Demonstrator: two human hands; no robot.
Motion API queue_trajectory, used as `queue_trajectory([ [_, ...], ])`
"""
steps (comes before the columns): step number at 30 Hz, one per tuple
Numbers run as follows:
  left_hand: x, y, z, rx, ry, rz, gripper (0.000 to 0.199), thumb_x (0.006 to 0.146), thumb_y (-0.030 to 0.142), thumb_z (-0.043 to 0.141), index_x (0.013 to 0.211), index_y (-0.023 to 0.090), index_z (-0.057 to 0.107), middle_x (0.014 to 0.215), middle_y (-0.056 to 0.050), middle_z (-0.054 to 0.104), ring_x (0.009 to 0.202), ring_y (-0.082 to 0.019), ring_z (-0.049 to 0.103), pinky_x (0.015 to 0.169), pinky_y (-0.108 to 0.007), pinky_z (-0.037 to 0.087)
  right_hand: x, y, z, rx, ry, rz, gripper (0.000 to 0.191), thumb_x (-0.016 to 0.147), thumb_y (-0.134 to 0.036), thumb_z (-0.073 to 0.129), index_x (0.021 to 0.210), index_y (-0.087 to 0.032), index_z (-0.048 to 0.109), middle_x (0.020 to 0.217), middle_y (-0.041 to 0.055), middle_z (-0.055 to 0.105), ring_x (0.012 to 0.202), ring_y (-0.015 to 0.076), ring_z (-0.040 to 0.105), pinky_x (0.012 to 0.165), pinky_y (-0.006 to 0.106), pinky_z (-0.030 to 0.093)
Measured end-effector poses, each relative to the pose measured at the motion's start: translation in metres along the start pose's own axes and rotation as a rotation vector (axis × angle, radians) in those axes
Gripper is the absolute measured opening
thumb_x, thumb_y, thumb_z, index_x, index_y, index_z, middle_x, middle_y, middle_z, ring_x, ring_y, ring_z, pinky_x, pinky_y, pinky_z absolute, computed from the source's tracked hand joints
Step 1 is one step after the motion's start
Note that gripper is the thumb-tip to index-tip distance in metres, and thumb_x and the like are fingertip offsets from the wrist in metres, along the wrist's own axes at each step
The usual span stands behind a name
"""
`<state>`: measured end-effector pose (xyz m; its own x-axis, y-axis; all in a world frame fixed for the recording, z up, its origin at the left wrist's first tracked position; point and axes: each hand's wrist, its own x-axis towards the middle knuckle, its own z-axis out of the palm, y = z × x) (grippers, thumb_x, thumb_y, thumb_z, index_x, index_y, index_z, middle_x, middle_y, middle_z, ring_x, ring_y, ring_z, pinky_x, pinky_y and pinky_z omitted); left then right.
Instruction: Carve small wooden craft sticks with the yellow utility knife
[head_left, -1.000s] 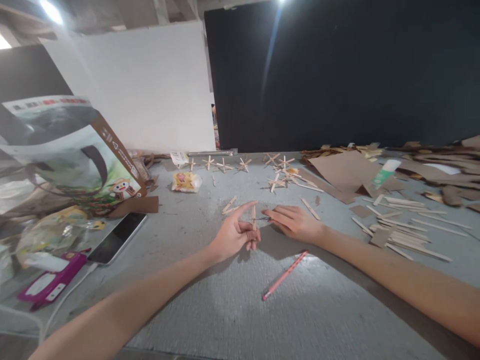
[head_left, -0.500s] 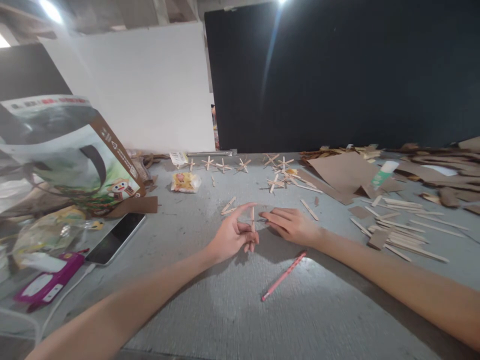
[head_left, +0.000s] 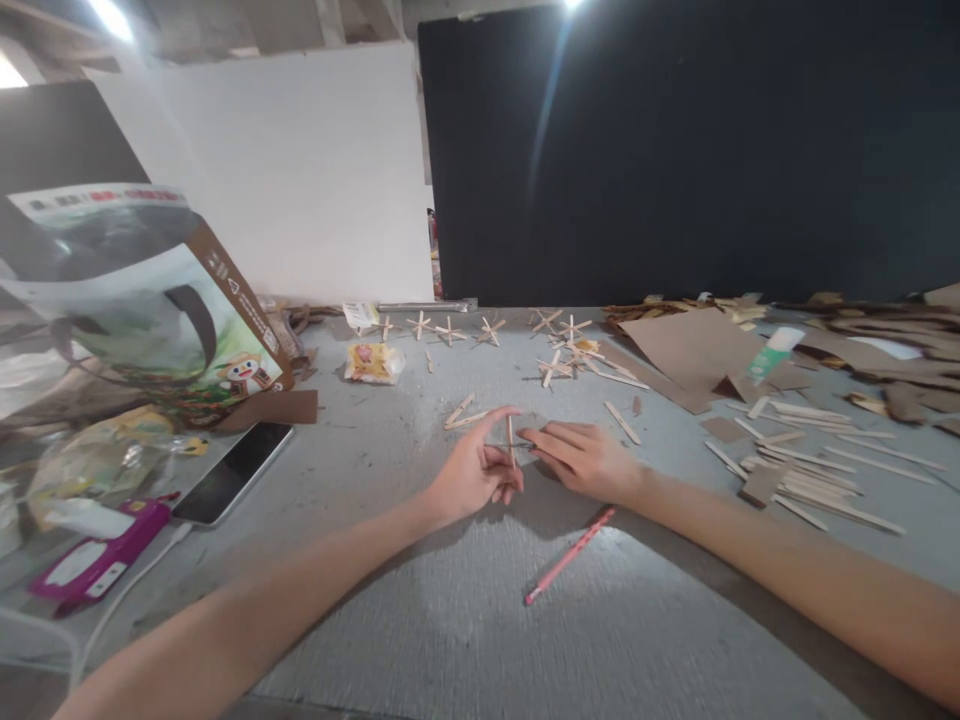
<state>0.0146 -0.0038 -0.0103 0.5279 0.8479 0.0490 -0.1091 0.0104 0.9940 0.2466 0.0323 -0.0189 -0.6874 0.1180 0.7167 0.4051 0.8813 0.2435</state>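
Note:
My left hand (head_left: pixel 472 472) is closed on a short wooden craft stick (head_left: pixel 511 438), held upright between thumb and fingers just above the grey table. From the right, my right hand (head_left: pixel 589 460) pinches a thin dark rod (head_left: pixel 523 444), whose kind I cannot make out. The rod runs across the stick at about its middle. A pink pencil (head_left: pixel 570 555) lies on the table below my right hand. Two loose craft sticks (head_left: pixel 460 411) lie just beyond my left hand, and a single one (head_left: pixel 622 423) lies beyond my right.
Several crossed-stick stars (head_left: pixel 491 331) stand along the back. On the right are a pile of craft sticks (head_left: pixel 817 470), cardboard (head_left: pixel 679 345) and a glue stick (head_left: pixel 774 355). On the left are a phone (head_left: pixel 236 475), a purple device (head_left: pixel 101 555) and a large printed bag (head_left: pixel 165 330).
The whole view has shifted slightly. Both hands keep nearly the same place and grip, with the thin rod still crossing the upright stick.

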Motion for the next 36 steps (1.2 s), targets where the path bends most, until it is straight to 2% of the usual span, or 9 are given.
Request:
queue_trajectory([
  [7, 0.001, 0.000, 0.000, -0.003, -0.001, -0.009, 0.089, 0.071, 0.012, 0.063, 0.155, 0.018, 0.035, 0.062, 0.006, 0.069, 0.044, -0.009, 0.055, 0.046, -0.019, 0.034, 0.001, 0.002, -0.001, 0.014, -0.001, -0.001, 0.028, 0.107, -0.016, 0.047, 0.133, -0.015, 0.058, 0.078, 0.0027, 0.067, 0.065, 0.0167, 0.064, 0.060, 0.028, 0.052],
  [14, -0.001, 0.001, -0.001, 0.024, -0.008, -0.020, 0.087, 0.075, 0.015, 0.067, 0.155, 0.017, 0.032, 0.066, 0.004, 0.071, 0.046, -0.011, 0.060, 0.047, -0.019, 0.039, 0.000, -0.002, 0.000, 0.034, -0.036, 0.039, 0.025, 0.108, -0.017, 0.045, 0.128, -0.014, 0.061, 0.082, 0.0055, 0.072, 0.067, 0.0171, 0.067, 0.061, 0.029, 0.053],
  [19, -0.002, 0.003, -0.001, 0.028, 0.022, -0.017, 0.085, 0.077, 0.017, 0.068, 0.154, 0.017, 0.033, 0.064, 0.006, 0.070, 0.046, -0.012, 0.061, 0.047, -0.020, 0.040, 0.000, -0.005, -0.002, 0.158, -0.106, 0.191, 0.027, 0.109, -0.022, 0.045, 0.125, -0.016, 0.066, 0.086, 0.0067, 0.076, 0.068, 0.0179, 0.071, 0.062, 0.029, 0.054],
  [25, -0.001, 0.001, 0.001, 0.050, 0.030, -0.014, 0.081, 0.077, 0.014, 0.067, 0.151, 0.015, 0.034, 0.064, 0.004, 0.070, 0.045, -0.010, 0.060, 0.046, -0.020, 0.042, 0.002, -0.007, -0.007, 0.351, -0.274, 0.400, 0.035, 0.108, -0.029, 0.044, 0.129, -0.019, 0.070, 0.100, 0.0114, 0.080, 0.080, 0.0229, 0.075, 0.069, 0.032, 0.056],
  [28, -0.001, -0.001, 0.000, 0.064, 0.022, -0.016, 0.081, 0.077, 0.016, 0.067, 0.151, 0.014, 0.034, 0.065, 0.004, 0.069, 0.045, -0.011, 0.060, 0.044, -0.019, 0.043, 0.010, -0.006, -0.013, 0.461, -0.350, 0.514, 0.037, 0.106, -0.032, 0.044, 0.128, -0.019, 0.072, 0.093, 0.0099, 0.079, 0.074, 0.0211, 0.071, 0.067, 0.031, 0.051],
  [30, 0.000, -0.001, 0.000, 0.070, 0.025, -0.025, 0.082, 0.077, 0.015, 0.068, 0.152, 0.015, 0.035, 0.065, 0.004, 0.069, 0.045, -0.011, 0.060, 0.044, -0.019, 0.043, 0.017, -0.003, -0.019, 0.584, -0.439, 0.611, 0.037, 0.106, -0.037, 0.046, 0.120, -0.019, 0.075, 0.078, 0.0059, 0.074, 0.062, 0.0176, 0.062, 0.060, 0.029, 0.045],
  [33, 0.001, -0.002, 0.000, 0.096, 0.052, -0.055, 0.085, 0.079, 0.015, 0.070, 0.155, 0.017, 0.034, 0.065, 0.004, 0.069, 0.044, -0.010, 0.059, 0.043, -0.018, 0.041, 0.025, 0.003, -0.027, 0.923, -0.656, 0.722, 0.044, 0.102, -0.052, 0.050, 0.092, -0.017, 0.074, 0.060, -0.0008, 0.057, 0.051, 0.0130, 0.047, 0.051, 0.027, 0.035],
  [35, 0.002, -0.002, 0.000, 0.108, 0.059, -0.076, 0.087, 0.081, 0.016, 0.072, 0.158, 0.019, 0.032, 0.065, 0.004, 0.069, 0.043, -0.010, 0.059, 0.044, -0.019, 0.042, 0.028, 0.005, -0.030, 1.070, -0.676, 0.797, 0.049, 0.098, -0.063, 0.054, 0.083, -0.018, 0.067, 0.060, -0.0023, 0.054, 0.048, 0.0109, 0.042, 0.048, 0.026, 0.032],
  [36, 0.002, -0.003, 0.000, 0.110, 0.056, -0.080, 0.088, 0.082, 0.017, 0.072, 0.159, 0.019, 0.031, 0.065, 0.004, 0.069, 0.043, -0.011, 0.059, 0.044, -0.019, 0.042, 0.028, 0.006, -0.031, 1.080, -0.643, 0.832, 0.050, 0.096, -0.066, 0.056, 0.080, -0.019, 0.064, 0.061, -0.0025, 0.054, 0.048, 0.0103, 0.041, 0.048, 0.026, 0.031],
])
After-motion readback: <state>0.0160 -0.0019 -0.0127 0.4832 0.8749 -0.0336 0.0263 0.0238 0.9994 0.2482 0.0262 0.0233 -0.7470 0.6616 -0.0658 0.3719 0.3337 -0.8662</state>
